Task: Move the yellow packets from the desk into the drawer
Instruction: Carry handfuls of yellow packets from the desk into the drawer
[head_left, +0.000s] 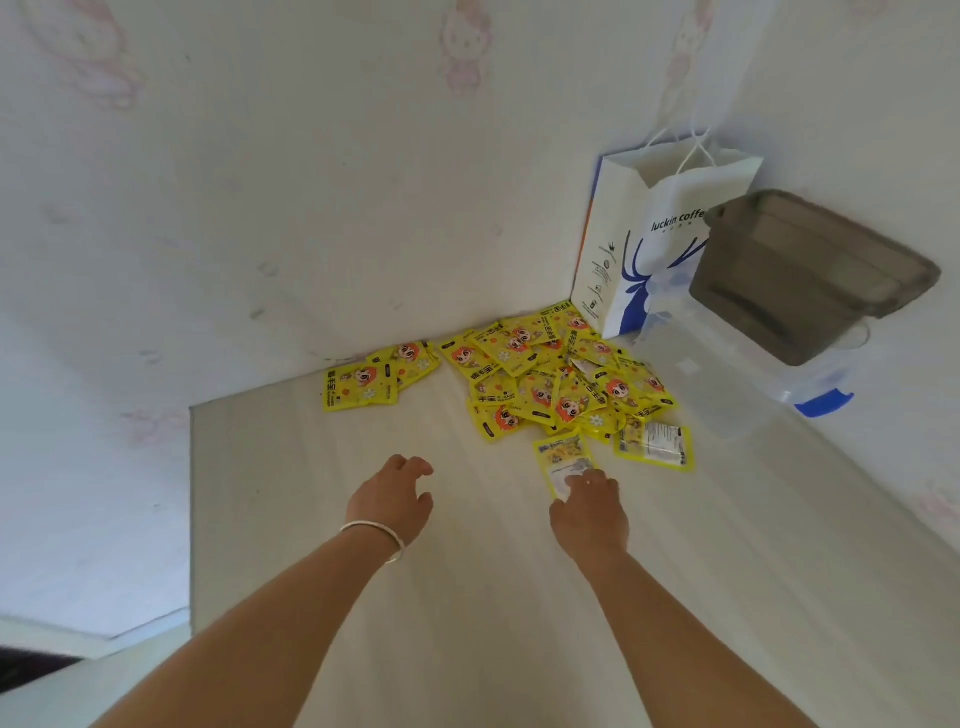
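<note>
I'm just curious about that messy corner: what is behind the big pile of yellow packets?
Behind the pile of yellow packets stands a white paper bag with a blue deer print, against the wall. A clear plastic box sits beside it. The bag's contents cannot be seen.

So in the far right corner of the desk (467, 597) there's a white paper bag (631, 260) standing upright, "luckin coffee" printed on it with a blue deer head, string handles sticking up against the wall. Just beside it, along the right edge, sits a clear plastic storage box (727, 374) with a blue latch (823, 402), and a smoky grey lid (810, 275) tilted on top of it. The wallpaper (260, 182) has faint pink bunny prints.
</note>
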